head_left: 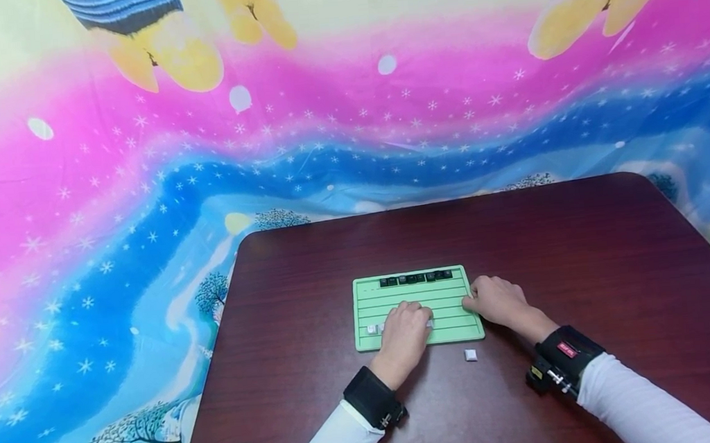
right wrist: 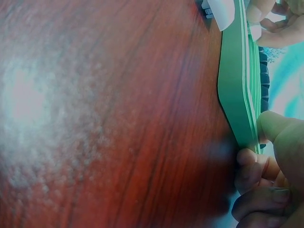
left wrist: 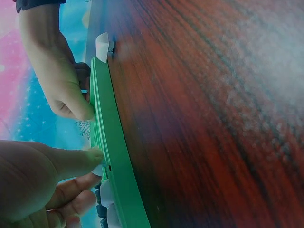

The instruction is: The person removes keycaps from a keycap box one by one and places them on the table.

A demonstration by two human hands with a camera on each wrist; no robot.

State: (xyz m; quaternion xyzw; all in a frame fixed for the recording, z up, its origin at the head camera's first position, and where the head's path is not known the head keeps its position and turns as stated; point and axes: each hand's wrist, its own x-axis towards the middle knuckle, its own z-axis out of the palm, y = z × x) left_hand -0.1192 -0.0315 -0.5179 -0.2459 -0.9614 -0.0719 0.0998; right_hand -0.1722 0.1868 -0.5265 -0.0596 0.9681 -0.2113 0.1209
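As green board (head_left: 446, 304) stretches lengthwise sideways, left grip (head_left: 405, 334) pinching keycap (right wrist: 255, 32), right grip (head_left: 500, 300) pinching board.

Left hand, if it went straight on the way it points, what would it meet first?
Probably the black keys along the far edge of the board, which looks bare in between. The height of the left hand is unclear, so it might pass above them.

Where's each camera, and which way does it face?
On head: looks forward, down at the green rectangular tray; left grip and right grip show.
On left wrist: faces the tray's edge; left grip near, right beyond.
On right wrist: faces the tray's edge; right grip near, left beyond.
Both wrist views share the loose white square keycap.
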